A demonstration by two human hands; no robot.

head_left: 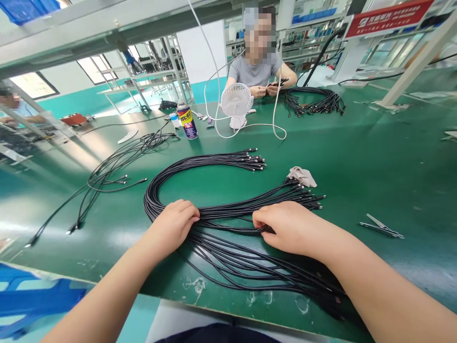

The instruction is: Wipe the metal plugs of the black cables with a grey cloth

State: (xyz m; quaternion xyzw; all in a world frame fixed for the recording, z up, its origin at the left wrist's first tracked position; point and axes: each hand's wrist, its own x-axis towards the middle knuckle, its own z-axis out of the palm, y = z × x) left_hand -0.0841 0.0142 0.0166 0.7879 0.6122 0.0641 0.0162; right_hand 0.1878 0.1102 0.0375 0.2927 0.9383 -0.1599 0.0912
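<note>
A thick bundle of black cables (152, 190) bends in a U on the green table, its connector ends pointing right. At the lower limb of the bend, my left hand (174, 224) is closed over the cables, fingers together and partly hiding them. My right hand (289, 224) grips a few black cables along the bundle's near side; its fingertips curl under, out of sight. More black cables (246, 269) fan out closer to me and run beneath my right forearm. A crumpled beige cloth (302, 176) lies by the connector ends.
Tweezers (383, 227) lie to the right. Loose black cables (110, 166) sprawl at the left. Farther back stand a spray can (187, 121) and a white fan (236, 102) with a trailing cord. Across the table, a person (257, 66) handles cables beside another coiled bundle (317, 97).
</note>
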